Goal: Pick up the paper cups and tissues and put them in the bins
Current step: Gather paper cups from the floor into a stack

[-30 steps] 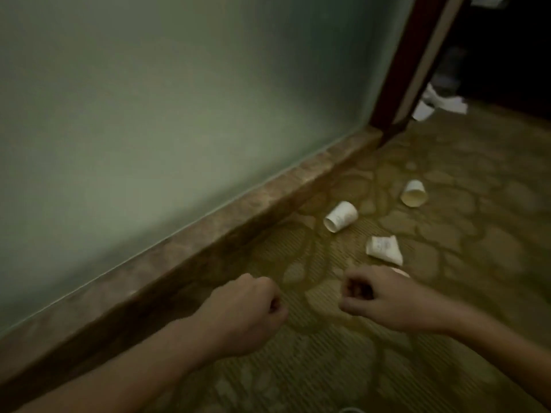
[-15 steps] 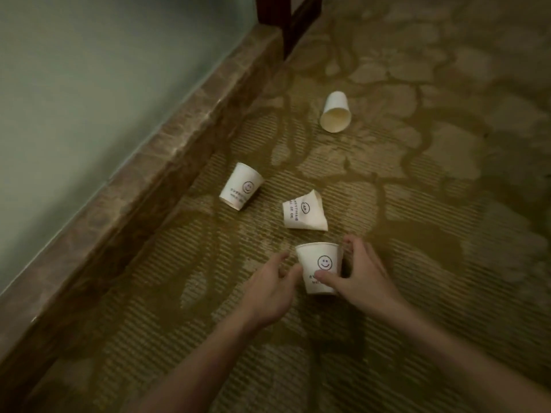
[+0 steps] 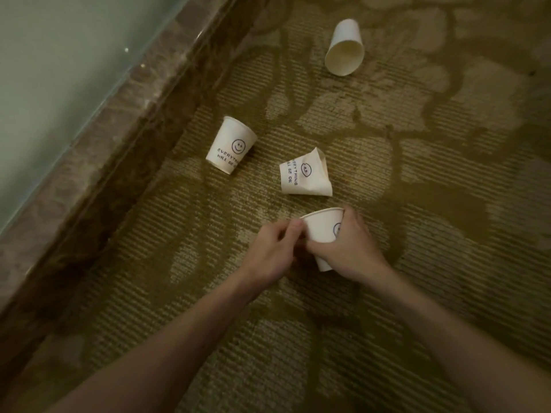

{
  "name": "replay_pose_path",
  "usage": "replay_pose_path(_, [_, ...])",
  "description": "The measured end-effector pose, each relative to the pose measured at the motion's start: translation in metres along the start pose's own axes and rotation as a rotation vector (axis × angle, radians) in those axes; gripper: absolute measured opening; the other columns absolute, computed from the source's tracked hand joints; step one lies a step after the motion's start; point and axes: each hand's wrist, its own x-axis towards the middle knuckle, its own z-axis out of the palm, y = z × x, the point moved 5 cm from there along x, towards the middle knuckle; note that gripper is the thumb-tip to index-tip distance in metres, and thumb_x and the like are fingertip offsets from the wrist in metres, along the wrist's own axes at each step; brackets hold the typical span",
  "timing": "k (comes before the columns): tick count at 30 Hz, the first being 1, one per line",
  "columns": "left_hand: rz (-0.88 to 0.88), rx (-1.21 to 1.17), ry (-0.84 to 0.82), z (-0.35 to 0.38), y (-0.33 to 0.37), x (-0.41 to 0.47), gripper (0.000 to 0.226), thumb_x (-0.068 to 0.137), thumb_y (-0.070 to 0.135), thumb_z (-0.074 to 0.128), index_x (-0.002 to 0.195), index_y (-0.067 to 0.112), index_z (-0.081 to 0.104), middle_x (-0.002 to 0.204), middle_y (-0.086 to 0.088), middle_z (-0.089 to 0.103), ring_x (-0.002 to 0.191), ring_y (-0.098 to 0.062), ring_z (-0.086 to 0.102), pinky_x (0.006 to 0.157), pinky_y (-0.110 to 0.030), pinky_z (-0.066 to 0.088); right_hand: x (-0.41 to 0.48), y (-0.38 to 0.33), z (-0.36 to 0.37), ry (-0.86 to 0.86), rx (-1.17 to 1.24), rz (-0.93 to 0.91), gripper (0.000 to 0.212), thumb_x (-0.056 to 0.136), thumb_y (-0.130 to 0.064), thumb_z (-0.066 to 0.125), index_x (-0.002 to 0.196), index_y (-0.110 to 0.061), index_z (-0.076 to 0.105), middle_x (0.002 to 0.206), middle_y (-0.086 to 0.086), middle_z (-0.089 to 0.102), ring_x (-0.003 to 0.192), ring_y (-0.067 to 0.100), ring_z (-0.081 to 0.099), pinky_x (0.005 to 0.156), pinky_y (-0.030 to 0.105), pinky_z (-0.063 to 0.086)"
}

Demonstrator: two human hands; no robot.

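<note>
- Held cup: white paper, mouth up and tipped a little away from the camera, part of a blue smiley print showing on its wall; low in the middle of the view, over the carpet; base touching the floor or just off it, impossible to tell
- Right grip: a bare hand, closed round the held cup from the right, fingers behind, thumb across the front, hiding half of the print
- Left grip: a bare hand, fingers curled, tips against the held cup's left wall just under the rim; pinching or merely touching, cannot tell
- Both forearms bare, reaching in from the bottom edge and meeting at the held cup
- Crumpled cup: just beyond the held cup and apart from it, on its side on the carpet, crushed at one end, lettering "EVERYTHING" and "BE OK" legible beside a small face
- Smiley cup: farther left, uncrushed, on its side near the foot of the skirting, print facing up, mouth toward the lower left
- Plain cup: well apart near the top edge, on its side, open mouth turned toward the camera
- Carpet olive and tan, ribbed, with a leaf-like pattern
- Skirting brown and marbled, running diagonally along the left, with a pale green wall above it
</note>
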Motion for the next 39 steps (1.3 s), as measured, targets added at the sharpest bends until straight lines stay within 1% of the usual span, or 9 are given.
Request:
replay_pose_path(4, [0.221,0.315,0.098,-0.02,0.032,0.005,0.035,0.1,0.04,0.05,0.084,0.016,0.071,0.072,0.0,0.069,0.066,-0.019,0.066,0.063,-0.042,0.056,0.005,0.013,-0.005,-0.008,0.145,0.013,0.088,0.062,-0.054,0.083,0.132,-0.021,0.04,0.118,-0.001,0.054,0.102,0.019,0.055,0.081,0.039,0.05])
replay_pose_path(8, [0.406,0.491,0.276,-0.045,0.074,0.031,0.023,0.099,0.037,0.051,0.113,0.023,0.063,0.1,0.005,0.066,0.088,-0.01,0.061,0.077,-0.037,0.053,0.005,0.017,-0.005,-0.002,0.219,0.05,0.08,0.057,-0.059,0.081,0.12,-0.029,0.04,0.104,-0.011,0.052,0.088,0.008,0.053,0.065,0.032,0.045])
replay_pose_path(11, [0.446,0.857,0.206,-0.045,0.087,0.059,0.057,0.091,0.033,0.062,0.143,0.02,0.042,0.138,-0.005,0.051,0.125,-0.023,0.046,0.105,-0.042,0.04,0.01,0.015,-0.008,0.003,0.262,0.084,0.078,0.062,-0.056,0.081,0.123,-0.027,0.042,0.101,-0.014,0.051,0.086,0.005,0.052,0.061,0.029,0.041])
replay_pose_path(14, [0.467,1.045,0.026,-0.032,0.084,0.073,0.087,0.085,0.043,0.068,0.154,0.02,0.02,0.154,-0.007,0.036,0.139,-0.027,0.032,0.111,-0.049,0.032,0.012,0.016,-0.008,-0.012,0.32,0.117,0.078,0.06,-0.055,0.082,0.123,-0.026,0.045,0.105,-0.009,0.056,0.091,0.011,0.057,0.07,0.035,0.051])
replay_pose_path(22, [0.461,1.268,-0.165,-0.014,0.061,0.073,0.066,0.08,0.05,0.071,0.129,0.016,0.042,0.124,-0.008,0.059,0.112,-0.028,0.057,0.089,-0.041,0.042,-0.001,0.015,0.0,0.055,0.343,0.097,0.076,0.06,-0.04,0.088,0.12,-0.03,0.042,0.105,-0.008,0.058,0.089,0.01,0.058,0.067,0.032,0.049])
replay_pose_path(26, [0.455,1.384,-0.304,-0.021,0.065,0.063,0.07,0.083,0.053,0.07,0.134,0.015,0.041,0.129,-0.007,0.057,0.115,-0.026,0.056,0.091,-0.04,0.043,-0.014,0.015,0.004,0.059,0.259,0.145,0.093,0.062,-0.036,0.088,0.138,-0.026,0.034,0.109,-0.007,0.055,0.089,0.009,0.056,0.062,0.026,0.046])
replay_pose_path(31, [0.754,1.618,-0.261,-0.05,0.079,0.021,0.066,0.081,0.056,0.07,0.129,0.016,0.05,0.118,-0.003,0.061,0.1,-0.021,0.061,0.075,-0.035,0.038,-0.039,-0.026,0.008,-0.019,0.023,0.045,0.109,0.054,-0.045,0.084,0.145,-0.031,0.026,0.12,-0.01,0.051,0.096,0.006,0.056,0.067,0.024,0.051])
replay_pose_path(34, [0.781,1.573,-0.209,-0.089,0.09,0.004,0.064,0.078,0.057,0.073,0.124,0.016,0.052,0.116,-0.002,0.063,0.102,-0.021,0.062,0.073,-0.034,0.038,-0.053,-0.073,0.009,0.005,-0.074,-0.044,0.108,0.056,-0.046,0.08,0.148,-0.03,0.025,0.123,-0.012,0.049,0.102,0.01,0.055,0.079,0.028,0.051])
replay_pose_path(39, [0.517,1.167,-0.202,-0.154,0.092,0.006,0.053,0.076,0.061,0.072,0.104,0.025,0.045,0.099,0.003,0.052,0.086,-0.018,0.051,0.07,-0.031,0.038,-0.063,-0.147,-0.016,0.117,-0.275,-0.071,0.069,0.068,-0.038,0.082,0.126,-0.026,0.047,0.094,-0.016,0.058,0.078,0.004,0.059,0.058,0.023,0.05])
